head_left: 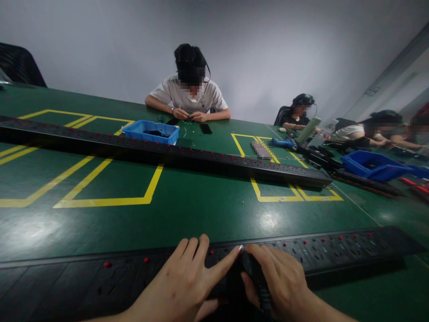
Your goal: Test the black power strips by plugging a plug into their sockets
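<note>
A long black power strip (338, 250) with red buttons and a row of sockets lies across the near part of the table. My left hand (182, 279) rests over the strip with fingers spread, its index finger stretched towards the plug. My right hand (281, 273) is closed around a black plug (250, 264) with a cord leading down from it. This plug is at the strip's sockets; my fingers hide its pins, so I cannot tell how far in it sits.
A second long black power strip (201, 156) crosses the green table (208, 210) farther off. Behind it stand a light blue bin (150, 132) and a co-worker (191, 89) with both hands on small parts. To the right are a darker blue bin (372, 164) and more people.
</note>
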Action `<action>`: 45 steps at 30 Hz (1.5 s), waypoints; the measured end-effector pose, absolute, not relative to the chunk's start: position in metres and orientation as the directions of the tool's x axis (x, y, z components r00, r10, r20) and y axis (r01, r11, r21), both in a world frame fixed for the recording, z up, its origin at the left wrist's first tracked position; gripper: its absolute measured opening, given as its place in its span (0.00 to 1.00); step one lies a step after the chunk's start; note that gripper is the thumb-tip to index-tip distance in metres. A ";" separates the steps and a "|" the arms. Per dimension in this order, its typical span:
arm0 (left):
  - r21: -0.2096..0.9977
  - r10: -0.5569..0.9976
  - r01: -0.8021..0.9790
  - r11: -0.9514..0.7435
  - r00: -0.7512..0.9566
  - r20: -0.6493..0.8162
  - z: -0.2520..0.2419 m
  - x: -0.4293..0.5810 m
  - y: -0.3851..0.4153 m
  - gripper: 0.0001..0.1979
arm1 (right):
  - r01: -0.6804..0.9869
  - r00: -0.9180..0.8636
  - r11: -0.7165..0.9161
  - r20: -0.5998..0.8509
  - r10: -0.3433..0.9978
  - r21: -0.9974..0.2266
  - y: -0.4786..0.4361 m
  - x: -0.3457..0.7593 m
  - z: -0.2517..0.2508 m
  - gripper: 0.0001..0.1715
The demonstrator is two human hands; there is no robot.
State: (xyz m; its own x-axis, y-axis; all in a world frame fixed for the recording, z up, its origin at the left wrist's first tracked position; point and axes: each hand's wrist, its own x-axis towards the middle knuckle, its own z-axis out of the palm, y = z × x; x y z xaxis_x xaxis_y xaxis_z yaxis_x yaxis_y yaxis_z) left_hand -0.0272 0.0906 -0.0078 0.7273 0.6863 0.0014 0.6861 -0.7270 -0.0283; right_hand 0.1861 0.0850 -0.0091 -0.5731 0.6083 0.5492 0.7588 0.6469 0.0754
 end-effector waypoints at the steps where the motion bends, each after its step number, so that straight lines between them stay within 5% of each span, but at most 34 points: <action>1: -0.023 0.688 0.688 -0.725 0.726 0.010 -0.008 -0.027 0.090 0.52 | 0.760 -0.572 0.646 0.549 0.609 0.076 0.085 0.186 -0.009 0.16; 45: -0.051 0.674 0.674 -0.737 0.739 0.006 -0.008 -0.026 0.091 0.54 | 0.762 -0.571 0.642 0.551 0.609 0.081 0.084 0.185 -0.008 0.15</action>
